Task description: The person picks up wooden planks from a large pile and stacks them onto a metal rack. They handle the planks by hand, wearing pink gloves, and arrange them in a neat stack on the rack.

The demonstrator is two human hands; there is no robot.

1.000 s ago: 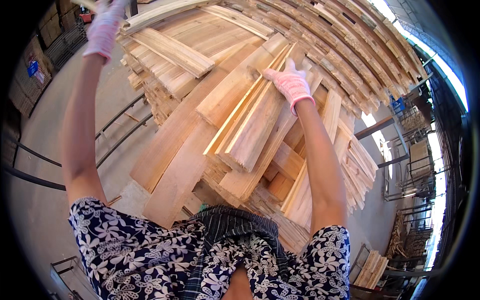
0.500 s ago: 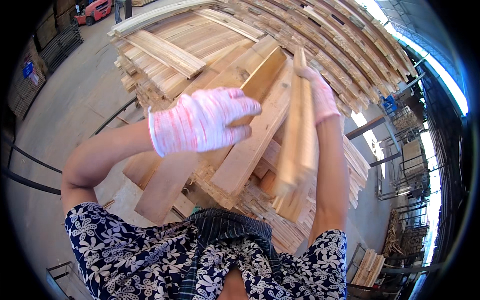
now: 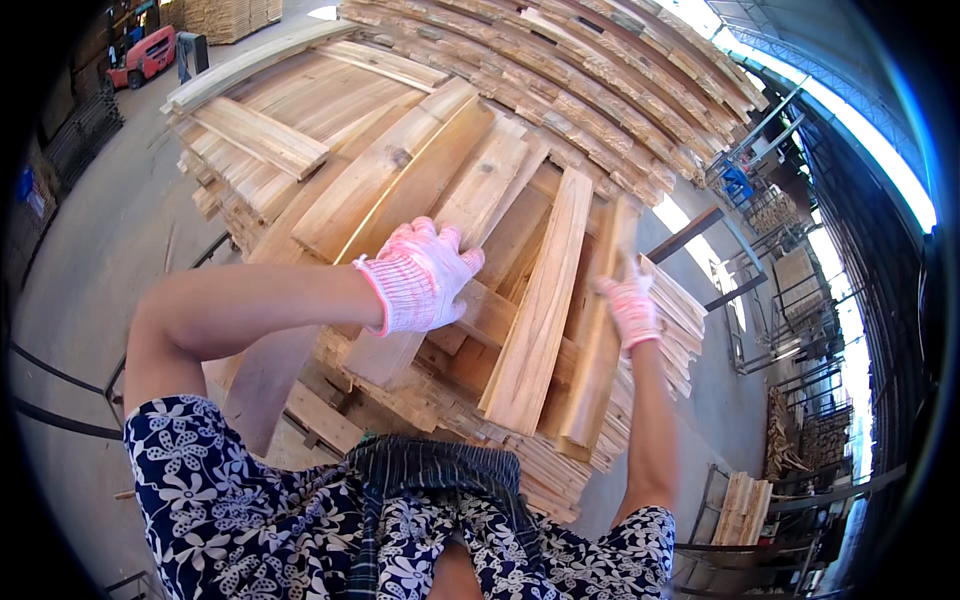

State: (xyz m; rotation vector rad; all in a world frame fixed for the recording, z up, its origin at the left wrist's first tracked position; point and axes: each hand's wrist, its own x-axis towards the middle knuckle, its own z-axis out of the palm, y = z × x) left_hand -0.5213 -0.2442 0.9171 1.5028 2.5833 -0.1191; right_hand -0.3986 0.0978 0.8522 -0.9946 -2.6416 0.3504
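Both my hands wear white-and-pink knitted gloves. My left hand (image 3: 425, 278) lies across a pale plank (image 3: 487, 180) in the middle of the pile, fingers spread over its face. At the right side my right hand (image 3: 630, 308) grips the outer edge of a long board (image 3: 597, 340), which is slightly blurred at its far end. A light-grained board (image 3: 540, 305) rests at a slant just left of it, touched by neither hand. Left of my left hand lie a knotted plank (image 3: 385, 170) and a yellowish one (image 3: 425, 175).
A layered stack of boards (image 3: 560, 80) rises behind the pile. Loose boards (image 3: 265, 138) lie on the far left of it. Metal rails (image 3: 690, 245) stick out at the right. A red forklift (image 3: 145, 60) stands at the far left on the concrete floor (image 3: 90, 270).
The boards held upright in my right hand have come down onto the pile's right side and separated. My left hand has lowered onto a plank. The view has shifted right.
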